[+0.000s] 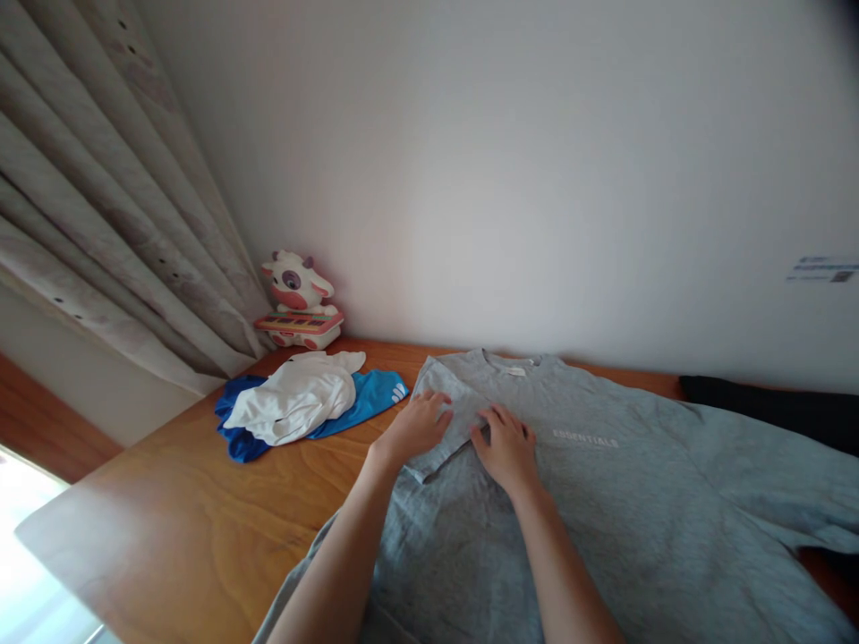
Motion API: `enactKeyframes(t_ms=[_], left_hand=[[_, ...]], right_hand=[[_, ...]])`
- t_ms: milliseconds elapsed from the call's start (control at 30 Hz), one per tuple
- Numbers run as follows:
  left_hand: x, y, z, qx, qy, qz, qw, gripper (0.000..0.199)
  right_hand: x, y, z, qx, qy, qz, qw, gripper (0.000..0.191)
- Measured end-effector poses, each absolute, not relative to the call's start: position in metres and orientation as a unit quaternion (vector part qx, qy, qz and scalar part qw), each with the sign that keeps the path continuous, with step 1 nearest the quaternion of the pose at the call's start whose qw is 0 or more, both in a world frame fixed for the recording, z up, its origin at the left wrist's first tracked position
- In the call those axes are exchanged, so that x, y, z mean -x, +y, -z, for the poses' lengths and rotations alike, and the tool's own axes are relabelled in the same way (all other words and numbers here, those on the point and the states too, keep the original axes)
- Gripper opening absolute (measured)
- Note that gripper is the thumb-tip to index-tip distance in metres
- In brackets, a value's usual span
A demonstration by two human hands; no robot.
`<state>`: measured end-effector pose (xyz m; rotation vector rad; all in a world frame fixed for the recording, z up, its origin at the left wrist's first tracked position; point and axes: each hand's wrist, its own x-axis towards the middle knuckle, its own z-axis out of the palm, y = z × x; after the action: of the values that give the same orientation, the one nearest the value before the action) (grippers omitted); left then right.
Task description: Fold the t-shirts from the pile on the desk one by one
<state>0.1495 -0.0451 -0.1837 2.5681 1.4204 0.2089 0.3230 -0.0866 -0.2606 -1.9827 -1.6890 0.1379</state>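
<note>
A grey T-shirt [604, 501] with the word ESSENTIALS on its chest lies face up on the wooden table [268, 528]. Its left-side sleeve is folded inward over the body, while the other sleeve stretches out to the right. My left hand [421, 425] rests at the outer edge of the folded sleeve, fingers apart. On the inner end of that sleeve is my right hand [508, 444], its fingers spread and bent over the cloth. Neither hand visibly grips anything.
White [295, 394] and blue clothes [369, 402] lie heaped at the back left. A cow toy with a keyboard [299, 309] stands behind them by the curtain [114, 197]. Black cloth [771, 411] lies at the right. A wall [523, 179] borders the table's back.
</note>
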Motion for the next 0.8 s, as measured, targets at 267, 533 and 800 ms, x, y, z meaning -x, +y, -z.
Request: enactKeyframes(t_ms=[267, 533, 800], left_hand=[[-0.169, -0.033, 0.225, -0.799, 0.599, -0.053, 0.004, 0.048], [-0.21, 0.036, 0.24, -0.825, 0.563, -0.027, 0.034, 0.072], [-0.204, 0.067, 0.251, -0.818, 0.57, -0.078, 0.003, 0.073]], right_hand=[[-0.319, -0.087, 0.261, 0.734, -0.629, -0.031, 0.254, 0.038], [-0.319, -0.088, 0.255, 0.738, -0.622, -0.049, 0.258, 0.037], [-0.319, -0.089, 0.256, 0.73, -0.618, -0.058, 0.286, 0.039]])
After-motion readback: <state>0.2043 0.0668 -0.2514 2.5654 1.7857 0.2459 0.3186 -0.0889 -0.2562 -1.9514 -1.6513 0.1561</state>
